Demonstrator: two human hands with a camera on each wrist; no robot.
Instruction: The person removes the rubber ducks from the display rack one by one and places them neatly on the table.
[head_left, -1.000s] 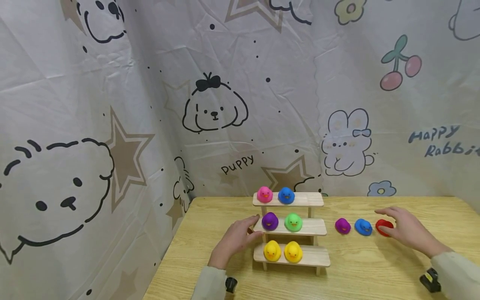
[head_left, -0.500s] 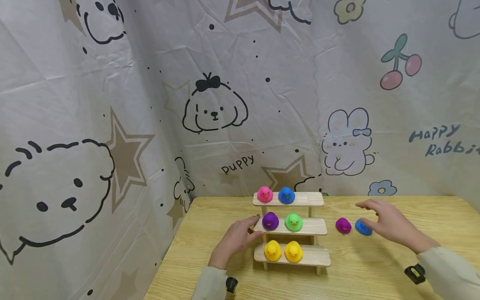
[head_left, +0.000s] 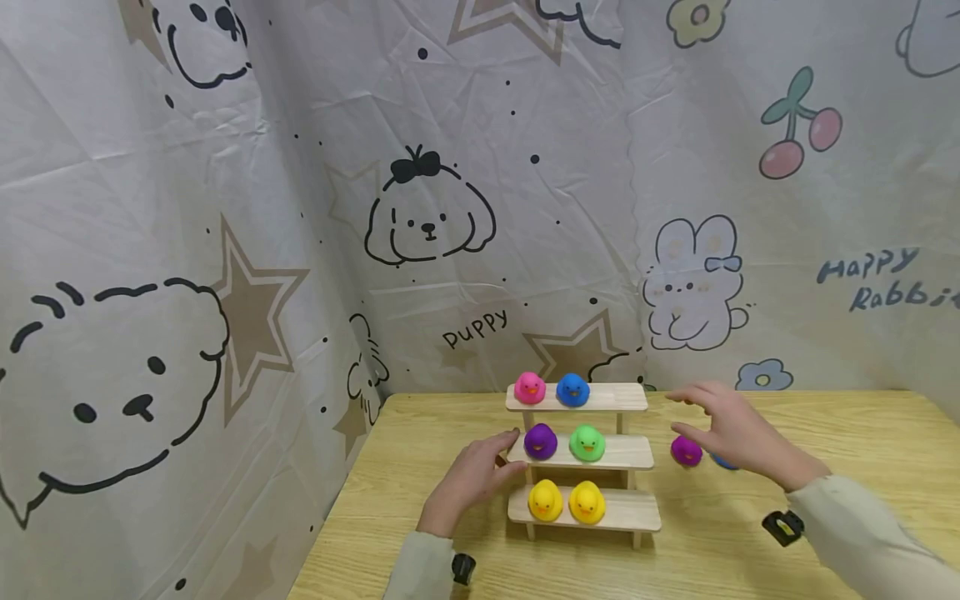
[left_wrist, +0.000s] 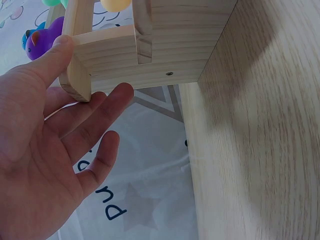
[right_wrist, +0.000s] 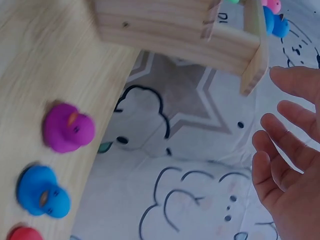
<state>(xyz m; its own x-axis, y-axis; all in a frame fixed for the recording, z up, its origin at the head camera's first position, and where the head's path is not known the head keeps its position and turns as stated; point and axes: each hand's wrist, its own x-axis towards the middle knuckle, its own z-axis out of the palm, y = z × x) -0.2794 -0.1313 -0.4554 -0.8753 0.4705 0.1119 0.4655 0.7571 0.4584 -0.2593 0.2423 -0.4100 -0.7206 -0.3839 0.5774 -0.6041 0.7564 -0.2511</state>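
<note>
Plainly, the left hand [head_left: 471, 479] has the left end of the middle shelf [head_left: 626, 452] between thumb and fingers, though the board hides part of the index finger even from the left wrist. The right hand [head_left: 738, 429] hovers to the right of the wooden stand [head_left: 625, 515], thumb and fingers well apart around bare air; how high above the table [head_left: 885, 467] it is, I can't judge.

Just below its thumb, on the table, sits a magenta duck [head_left: 686, 451]. Next to that, a blue duck [right_wrist: 42, 192] is mostly covered by the hand from the head view and shows properly only from the right wrist, where a red thing [right_wrist: 26, 234] also pokes in, too cut off for me to make out its shape.

On the stand, a pink duck [head_left: 530, 389] and a second blue duck [head_left: 573, 391] share the top shelf, a dark purple duck [head_left: 541, 442] and a green duck [head_left: 587, 443] the middle one, two yellow ducks [head_left: 545, 502] the bottom. Behind, the printed cloth [head_left: 585, 250] runs out of sight, its rabbit lettering clipped at the right
</note>
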